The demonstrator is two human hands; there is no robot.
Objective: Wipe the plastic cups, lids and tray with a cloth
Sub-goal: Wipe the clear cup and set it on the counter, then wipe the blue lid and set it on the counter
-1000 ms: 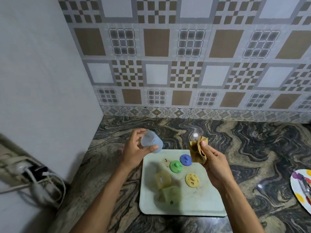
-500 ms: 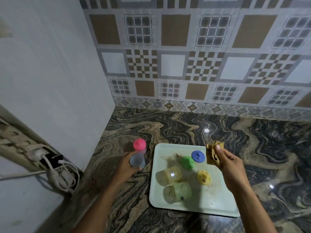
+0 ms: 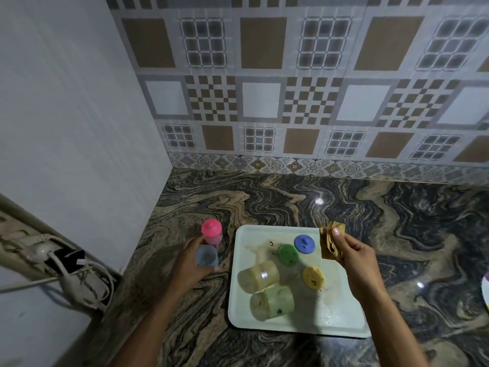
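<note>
Wiping cloth: folded, tan, held above the tray's far right corner.
Right hand: thumb and curled fingers pinch the cloth; nothing else in it.
Left hand: fingers curled round a pale blue cup, off the tray's left edge; whether the cup touches the counter cannot be told.
Pink-lidded cup: upright on the counter, just behind the blue cup and close to it.
Tray: pale, on the counter between the two forearms, with dark specks and smears.
Lids on tray: blue lid nearest the cloth, green lid just beside it, yellow lid nearer the person.
Cups on tray: yellow cup and green cup on their sides, touching, at the tray's left half.
Left side: plain wall close by; power strip with cables below it.
Right edge: part of a spotted plate.
</note>
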